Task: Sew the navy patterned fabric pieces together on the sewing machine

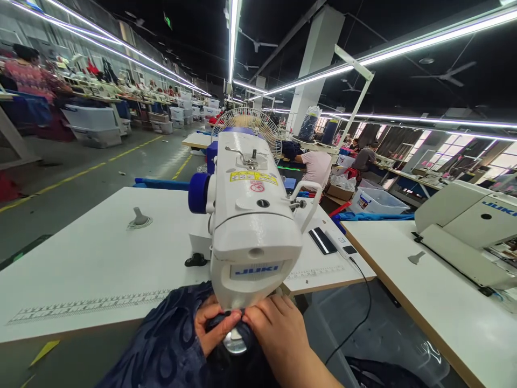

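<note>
Right in front of me stands a white sewing machine point(254, 237) with a blue handwheel. A dark navy patterned garment point(165, 328) drapes over the near end of the machine and down to the lower left. My left hand point(214, 323) pinches the cloth below the machine head, thumb and fingers pressed together. Close beside it, my right hand point(278, 328) grips the same cloth with bent fingers, its back toward me. A shiny metal part of the machine point(235, 343) shows between and below the hands. The needle and the stitching spot are hidden behind the head and fingers.
The white table point(100, 248) bears a printed ruler along its front edge. A phone point(322, 241) and a cabled control box point(343, 245) lie to the right. Below is a clear plastic bin point(388, 328). Another sewing machine point(472, 231) stands at right; a co-worker point(317, 167) bends ahead.
</note>
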Motion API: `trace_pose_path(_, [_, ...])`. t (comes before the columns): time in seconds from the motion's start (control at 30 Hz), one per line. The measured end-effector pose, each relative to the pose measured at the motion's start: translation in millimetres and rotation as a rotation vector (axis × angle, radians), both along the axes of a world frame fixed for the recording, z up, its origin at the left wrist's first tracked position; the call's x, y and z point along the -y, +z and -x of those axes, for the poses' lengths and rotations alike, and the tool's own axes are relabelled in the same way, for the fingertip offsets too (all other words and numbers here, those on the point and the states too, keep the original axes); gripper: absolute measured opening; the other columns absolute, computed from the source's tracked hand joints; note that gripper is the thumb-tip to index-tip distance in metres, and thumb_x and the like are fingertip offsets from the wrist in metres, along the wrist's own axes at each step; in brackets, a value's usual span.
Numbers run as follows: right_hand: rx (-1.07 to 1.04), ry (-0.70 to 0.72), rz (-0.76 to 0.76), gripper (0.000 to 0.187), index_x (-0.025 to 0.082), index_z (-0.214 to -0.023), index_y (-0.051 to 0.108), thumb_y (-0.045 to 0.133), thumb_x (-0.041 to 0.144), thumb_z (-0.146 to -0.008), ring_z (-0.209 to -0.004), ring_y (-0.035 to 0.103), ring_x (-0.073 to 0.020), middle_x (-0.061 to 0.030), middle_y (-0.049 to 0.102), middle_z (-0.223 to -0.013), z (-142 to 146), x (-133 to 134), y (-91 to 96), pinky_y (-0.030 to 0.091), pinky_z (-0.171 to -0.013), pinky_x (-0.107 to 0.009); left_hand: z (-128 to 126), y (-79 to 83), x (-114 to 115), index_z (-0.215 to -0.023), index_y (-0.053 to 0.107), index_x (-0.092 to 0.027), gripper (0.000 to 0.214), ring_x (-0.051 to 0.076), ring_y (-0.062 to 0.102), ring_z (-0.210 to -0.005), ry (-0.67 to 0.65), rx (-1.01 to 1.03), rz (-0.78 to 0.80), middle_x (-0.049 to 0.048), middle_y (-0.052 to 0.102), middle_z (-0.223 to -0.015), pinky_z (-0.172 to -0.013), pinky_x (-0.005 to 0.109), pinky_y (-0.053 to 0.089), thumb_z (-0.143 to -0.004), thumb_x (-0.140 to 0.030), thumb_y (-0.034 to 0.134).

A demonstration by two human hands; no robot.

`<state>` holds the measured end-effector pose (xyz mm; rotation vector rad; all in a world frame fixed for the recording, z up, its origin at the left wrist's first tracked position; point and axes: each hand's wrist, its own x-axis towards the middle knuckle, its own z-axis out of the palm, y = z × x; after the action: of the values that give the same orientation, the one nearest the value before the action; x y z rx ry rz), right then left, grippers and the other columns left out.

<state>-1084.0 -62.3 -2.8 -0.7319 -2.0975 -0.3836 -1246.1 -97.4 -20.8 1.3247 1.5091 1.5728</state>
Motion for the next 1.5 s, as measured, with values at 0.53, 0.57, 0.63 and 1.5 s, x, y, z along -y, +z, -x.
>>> trace_pose_path(0.53, [0.109,0.004,0.097,0.012,0.022,-0.080,0.061,0.056,0.019,-0.091,-0.065,0.056,-0.0178,-0.0001,0.065,-0.070,-21,-17,3.4,0.039,-0.061,-0.033,-3,-6.6,0,-0.080,0.072,-0.026,0.042,0.023,0.069,-0.082,0.061,0.084,0.026,0.0009,0.075,-0.081,-0.080,0.030,0.056,-0.056,-0.061,0.075])
trace_pose_path(0.57, [0.135,-0.005,0.072,0.013,0.022,-0.078,0.061,0.057,0.018,-0.090,-0.064,0.056,-0.0184,-0.0002,0.064,-0.068,-19,-17,5.7,0.038,-0.061,-0.034,-3,-6.9,0,-0.080,0.071,-0.027,0.041,0.022,0.069,-0.081,0.064,0.091,0.026,0.0001,0.074,-0.079,-0.079,0.030,0.056,-0.056,-0.059,0.076])
trace_pose_path(0.63, [0.164,-0.013,0.013,0.016,0.021,-0.074,0.060,0.057,0.013,-0.087,-0.062,0.055,-0.0189,-0.0004,0.063,-0.064,-12,-14,9.2,0.039,-0.061,-0.034,-3,-7.8,1,-0.076,0.070,-0.026,0.038,0.022,0.068,-0.077,0.062,0.099,0.023,-0.0005,0.073,-0.075,-0.077,0.029,0.056,-0.055,-0.057,0.078])
trace_pose_path(1.5, [-0.388,0.239,0.904,0.007,0.023,-0.074,0.067,0.067,0.020,-0.081,-0.077,0.058,-0.0175,0.0011,0.067,-0.076,-5,-1,1.1,0.043,-0.068,-0.026,-2,-4.2,-2,-0.063,0.072,-0.024,0.032,0.023,0.070,-0.076,-0.023,0.054,-0.015,0.0042,0.074,-0.073,-0.078,0.034,0.057,-0.061,-0.056,0.074])
